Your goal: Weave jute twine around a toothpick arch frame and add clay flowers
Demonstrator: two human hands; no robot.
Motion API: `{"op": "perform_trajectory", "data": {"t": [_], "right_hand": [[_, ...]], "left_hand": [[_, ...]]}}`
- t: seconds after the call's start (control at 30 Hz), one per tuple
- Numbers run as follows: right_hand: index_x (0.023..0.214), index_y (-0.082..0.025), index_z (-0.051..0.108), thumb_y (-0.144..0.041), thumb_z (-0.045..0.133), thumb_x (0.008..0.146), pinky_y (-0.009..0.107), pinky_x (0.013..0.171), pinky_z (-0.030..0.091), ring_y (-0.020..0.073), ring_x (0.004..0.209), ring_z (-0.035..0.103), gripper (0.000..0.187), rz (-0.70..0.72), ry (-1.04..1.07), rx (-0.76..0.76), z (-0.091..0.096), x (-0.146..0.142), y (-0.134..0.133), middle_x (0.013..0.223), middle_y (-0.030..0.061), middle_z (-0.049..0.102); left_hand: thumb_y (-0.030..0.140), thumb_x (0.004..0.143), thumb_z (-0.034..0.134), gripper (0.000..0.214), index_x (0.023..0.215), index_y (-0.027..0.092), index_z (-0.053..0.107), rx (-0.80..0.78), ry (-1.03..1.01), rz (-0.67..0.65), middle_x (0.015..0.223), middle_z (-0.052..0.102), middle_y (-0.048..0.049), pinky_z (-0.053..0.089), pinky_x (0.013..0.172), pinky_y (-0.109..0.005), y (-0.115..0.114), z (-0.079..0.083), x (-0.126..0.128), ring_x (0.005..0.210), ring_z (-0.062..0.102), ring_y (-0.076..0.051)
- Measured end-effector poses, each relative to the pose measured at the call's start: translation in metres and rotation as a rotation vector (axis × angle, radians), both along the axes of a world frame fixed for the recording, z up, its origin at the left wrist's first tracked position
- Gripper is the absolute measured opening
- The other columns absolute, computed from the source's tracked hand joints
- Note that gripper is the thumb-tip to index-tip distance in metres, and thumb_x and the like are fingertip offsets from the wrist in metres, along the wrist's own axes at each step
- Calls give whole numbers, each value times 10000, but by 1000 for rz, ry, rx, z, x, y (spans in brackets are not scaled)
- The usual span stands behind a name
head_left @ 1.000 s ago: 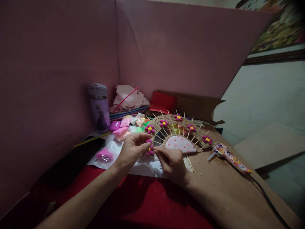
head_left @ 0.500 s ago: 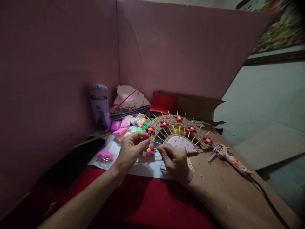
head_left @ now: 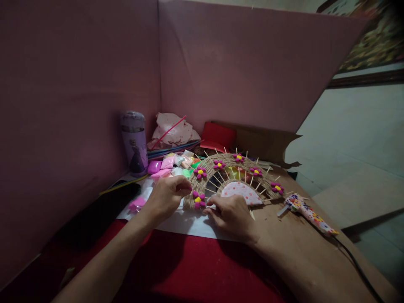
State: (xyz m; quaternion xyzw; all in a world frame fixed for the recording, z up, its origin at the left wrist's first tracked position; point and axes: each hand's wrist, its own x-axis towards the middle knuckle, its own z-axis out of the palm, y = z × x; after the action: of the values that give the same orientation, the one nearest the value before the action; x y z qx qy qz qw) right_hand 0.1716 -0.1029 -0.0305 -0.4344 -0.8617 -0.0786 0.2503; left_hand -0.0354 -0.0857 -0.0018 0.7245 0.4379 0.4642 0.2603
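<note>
A half-round fan of twine wound on thin sticks (head_left: 202, 160) lies before me, with several magenta clay flowers with yellow centres around its band. Its inner half-disc (head_left: 241, 192) is covered in white cloth with red dots. At the band's left edge, my left hand (head_left: 166, 195) is closed in a pinch; whatever its fingertips hold is hidden. My right hand (head_left: 232, 214) rests low by the half-disc, its thumb and forefinger closed at the fan's lower edge, beside the lowest left flower (head_left: 198, 200).
Small packets of coloured clay (head_left: 168, 162) lie behind my left hand. A purple tumbler (head_left: 135, 145) stands at the back left, near crumpled dotted cloth (head_left: 173, 130). A patterned glue gun (head_left: 311, 215) with a cord lies right. Pink panels (head_left: 252, 67) rise behind.
My left hand has drawn slightly left and down, away from the flower, leaving the lowest flower more exposed. My right hand has moved a little down and left. The view has shifted slightly.
</note>
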Motion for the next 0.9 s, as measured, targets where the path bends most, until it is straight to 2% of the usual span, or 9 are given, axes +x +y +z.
{"op": "perform_trajectory", "data": {"t": [0.1, 0.23, 0.33, 0.47, 0.77, 0.9], "right_hand": [[776, -216, 649, -277, 605, 744, 261, 499, 241, 144, 514, 591, 82, -13, -60, 0, -3, -1, 2, 616, 3, 689], [774, -210, 641, -244, 562, 760, 269, 496, 200, 145, 515, 586, 86, -35, -96, 2, -8, -1, 4, 628, 14, 691], [744, -205, 625, -225, 530, 778, 270, 499, 193, 139, 508, 580, 103, -51, -84, 4, -10, -2, 4, 618, 10, 685], [742, -206, 622, -230, 531, 777, 270, 496, 202, 133, 504, 575, 100, -32, -45, -1, -12, -2, 5, 616, 2, 682], [743, -209, 625, -244, 527, 777, 273, 490, 219, 136, 501, 581, 110, -11, -5, 14, -14, -2, 4, 613, -2, 682], [722, -203, 620, -245, 517, 778, 271, 487, 224, 129, 492, 576, 124, -8, 12, 24, -15, -2, 4, 607, -1, 681]], "left_hand": [[141, 641, 694, 73, 644, 212, 705, 24, 64, -64, 647, 625, -20, 334, 542, -217, 2, 1, -6, 585, 500, -121], [181, 706, 639, 70, 660, 204, 687, -7, 210, -133, 666, 606, -6, 338, 548, -217, 2, -1, -7, 597, 496, -113], [168, 725, 599, 90, 701, 192, 682, -34, 362, -84, 694, 624, -6, 340, 577, -229, -1, -2, -5, 642, 512, -120], [181, 715, 616, 83, 731, 206, 693, 8, 489, -15, 740, 635, -16, 338, 606, -252, -3, -3, -1, 700, 515, -143], [167, 720, 638, 73, 756, 205, 690, 75, 512, 16, 788, 646, -21, 353, 645, -264, -4, -5, 5, 752, 536, -153], [215, 721, 657, 52, 762, 205, 688, 91, 526, 18, 782, 643, -20, 354, 642, -267, -4, -7, 6, 746, 536, -155]]}}
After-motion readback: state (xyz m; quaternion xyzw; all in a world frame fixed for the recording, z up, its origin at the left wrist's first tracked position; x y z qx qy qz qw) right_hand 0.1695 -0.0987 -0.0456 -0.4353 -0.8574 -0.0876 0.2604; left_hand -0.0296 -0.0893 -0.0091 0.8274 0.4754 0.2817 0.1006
